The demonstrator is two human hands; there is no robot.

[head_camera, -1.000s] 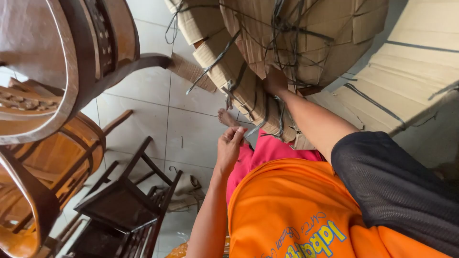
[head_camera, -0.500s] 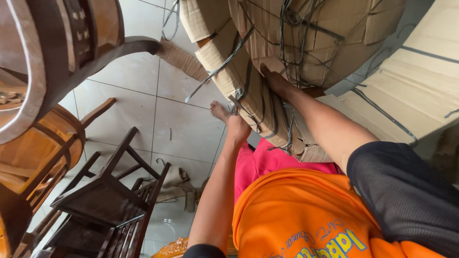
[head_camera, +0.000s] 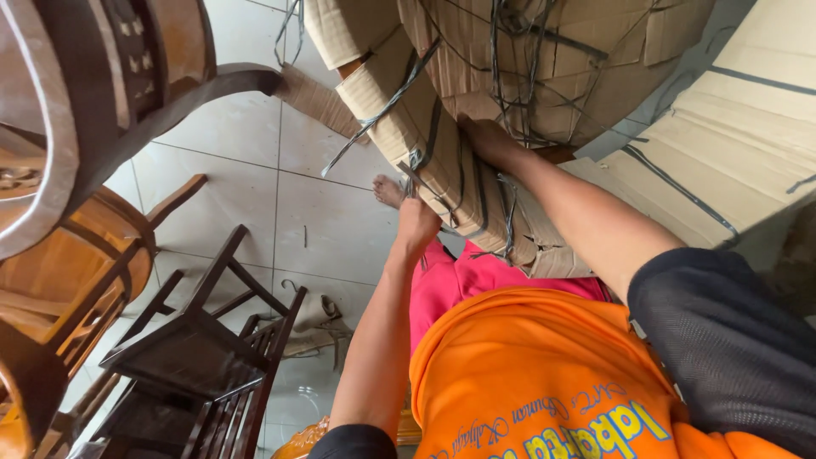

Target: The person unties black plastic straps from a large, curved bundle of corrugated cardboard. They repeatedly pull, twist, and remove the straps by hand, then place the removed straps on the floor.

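Wrapping covers most of the cardboard-clad furniture piece (head_camera: 476, 127), which stands on the tiled floor (head_camera: 255, 161) directly before the person; the corrugated sheets are already bound round its curved limbs with dark strapping (head_camera: 510, 51), though loose strap ends hang free near the middle, so the tying is judged not quite finished. The left hand (head_camera: 418, 223) is closed on a strap at the lower edge of the bundle, while the right hand (head_camera: 486, 140) is pressed flat against the cardboard higher up, the two hands kept apart. The cardboard is matte, ribbed and creased. To the left, polished wooden chairs (head_camera: 76, 170) with rounded backs are seen, and a darker slatted chair (head_camera: 195, 357) lies below them.
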